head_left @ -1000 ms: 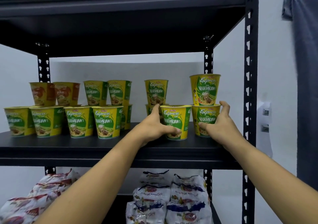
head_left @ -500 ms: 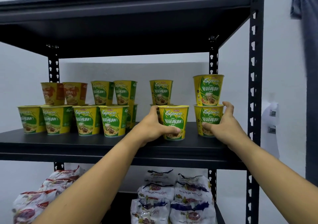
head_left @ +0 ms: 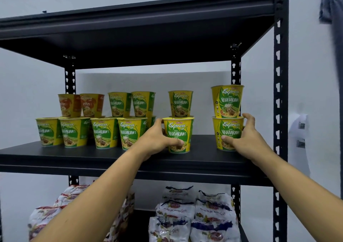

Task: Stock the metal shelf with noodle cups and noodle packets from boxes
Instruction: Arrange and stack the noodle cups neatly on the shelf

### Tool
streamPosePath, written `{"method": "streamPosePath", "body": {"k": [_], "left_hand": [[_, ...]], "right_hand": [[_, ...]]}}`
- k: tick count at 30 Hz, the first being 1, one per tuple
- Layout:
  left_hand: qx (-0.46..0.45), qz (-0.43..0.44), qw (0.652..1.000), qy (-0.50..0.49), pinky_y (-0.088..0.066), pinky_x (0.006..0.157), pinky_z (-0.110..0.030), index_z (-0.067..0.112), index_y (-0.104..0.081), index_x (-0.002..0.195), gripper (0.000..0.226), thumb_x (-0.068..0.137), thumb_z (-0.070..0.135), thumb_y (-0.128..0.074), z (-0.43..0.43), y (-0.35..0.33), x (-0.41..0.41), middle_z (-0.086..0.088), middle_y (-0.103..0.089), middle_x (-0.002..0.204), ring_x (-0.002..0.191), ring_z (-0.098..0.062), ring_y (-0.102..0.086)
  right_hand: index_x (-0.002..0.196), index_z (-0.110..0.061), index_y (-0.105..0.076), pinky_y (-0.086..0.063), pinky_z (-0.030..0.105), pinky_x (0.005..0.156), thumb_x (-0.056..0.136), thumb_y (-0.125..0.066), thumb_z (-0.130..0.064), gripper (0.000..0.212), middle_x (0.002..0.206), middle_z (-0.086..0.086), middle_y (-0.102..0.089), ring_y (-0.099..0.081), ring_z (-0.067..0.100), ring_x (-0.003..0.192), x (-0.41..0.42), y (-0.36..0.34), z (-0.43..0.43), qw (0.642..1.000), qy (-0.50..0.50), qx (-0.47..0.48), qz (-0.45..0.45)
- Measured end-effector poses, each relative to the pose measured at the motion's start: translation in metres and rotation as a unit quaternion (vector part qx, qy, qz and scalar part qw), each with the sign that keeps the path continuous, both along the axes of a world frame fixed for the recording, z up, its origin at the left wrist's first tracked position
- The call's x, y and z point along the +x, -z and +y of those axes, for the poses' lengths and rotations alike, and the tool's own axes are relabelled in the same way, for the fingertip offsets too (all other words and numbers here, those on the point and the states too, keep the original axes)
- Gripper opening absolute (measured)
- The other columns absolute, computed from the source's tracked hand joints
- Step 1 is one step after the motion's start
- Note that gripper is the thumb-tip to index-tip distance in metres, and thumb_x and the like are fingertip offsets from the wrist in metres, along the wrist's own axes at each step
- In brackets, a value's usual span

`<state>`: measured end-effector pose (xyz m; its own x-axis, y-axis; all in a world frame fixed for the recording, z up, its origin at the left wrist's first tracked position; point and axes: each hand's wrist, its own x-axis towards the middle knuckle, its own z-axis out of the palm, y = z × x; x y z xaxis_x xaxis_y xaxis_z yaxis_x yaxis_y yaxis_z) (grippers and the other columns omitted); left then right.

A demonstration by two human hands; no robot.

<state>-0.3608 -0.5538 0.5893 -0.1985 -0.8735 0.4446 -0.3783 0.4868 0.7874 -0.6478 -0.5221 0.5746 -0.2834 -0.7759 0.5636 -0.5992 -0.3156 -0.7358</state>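
Shop stockroom, black metal shelf (head_left: 130,160) against bare white wall, rows of noodle cups (head_left: 104,134), noodle packets (head_left: 194,217) stacked below

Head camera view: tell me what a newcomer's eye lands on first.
Two bare arms reach in: the left hand grips a yellow-green cup mid-shelf, and the right hand holds the bottom cup of a two-high stack at the right. More cups line the black shelf; noodle packets lie below.

Standing upright on the black metal shelf (head_left: 204,162): yellow-green noodle cups (head_left: 104,133) in two tiers, two orange ones (head_left: 81,105) rear left. Lying stacked on the level below: white noodle packets (head_left: 194,217).
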Motion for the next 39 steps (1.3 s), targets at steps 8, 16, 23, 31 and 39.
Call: {"method": "streamPosePath", "body": {"k": [8,16,23,31,39], "left_hand": [[0.001,-0.014,1.0,0.013,-0.053,0.103,-0.039,0.031,-0.042,0.136,0.084,0.071,0.032,-0.095,-0.004,0.004,0.002,0.006,-0.068,0.122,0.111,-0.012,-0.066],[0.01,-0.037,0.998,0.042,-0.056,0.101,-0.045,0.033,-0.053,0.127,0.068,0.073,0.028,-0.094,-0.011,0.0,-0.01,0.007,-0.073,0.117,0.109,-0.014,-0.07],[0.003,-0.062,0.997,0.054,-0.056,0.099,-0.037,0.026,-0.049,0.133,0.072,0.075,0.027,-0.092,-0.013,-0.005,-0.036,0.007,-0.07,0.12,0.109,-0.01,-0.067],[0.006,-0.074,0.994,0.079,-0.058,0.098,-0.038,0.027,-0.047,0.135,0.078,0.072,0.028,-0.094,-0.03,-0.009,-0.048,0.008,-0.069,0.12,0.107,-0.008,-0.067],[0.012,-0.105,0.99,0.098,-0.061,0.091,-0.037,0.027,-0.046,0.129,0.075,0.072,0.032,-0.093,-0.052,-0.015,-0.065,0.008,-0.066,0.122,0.111,-0.013,-0.065]], "right_hand": [[0.146,-0.039,-0.013,-0.049,0.048,0.103,0.084,-0.083,-0.025,0.094,0.129,0.004,-0.061,-0.063,0.026,0.113,0.002,-0.001,0.005,1.0,-0.005,0.003,0.003],[0.14,-0.048,-0.014,-0.049,0.052,0.105,0.077,-0.089,-0.027,0.1,0.13,0.008,-0.058,-0.061,0.028,0.115,0.005,-0.002,0.009,1.0,0.022,-0.009,-0.02],[0.158,-0.025,-0.005,-0.036,0.048,0.113,0.08,-0.086,-0.023,0.113,0.15,0.017,-0.034,-0.045,0.035,0.134,0.004,-0.006,0.014,0.998,0.056,0.01,-0.024],[0.159,-0.022,0.004,-0.04,0.042,0.107,0.088,-0.079,-0.02,0.109,0.147,0.021,-0.034,-0.05,0.035,0.127,0.008,-0.004,0.032,0.998,0.067,0.009,0.021],[0.158,-0.032,0.004,-0.038,0.044,0.112,0.087,-0.08,-0.023,0.111,0.147,0.011,-0.043,-0.049,0.028,0.131,0.007,0.005,0.04,0.998,0.052,-0.021,0.018]]}}
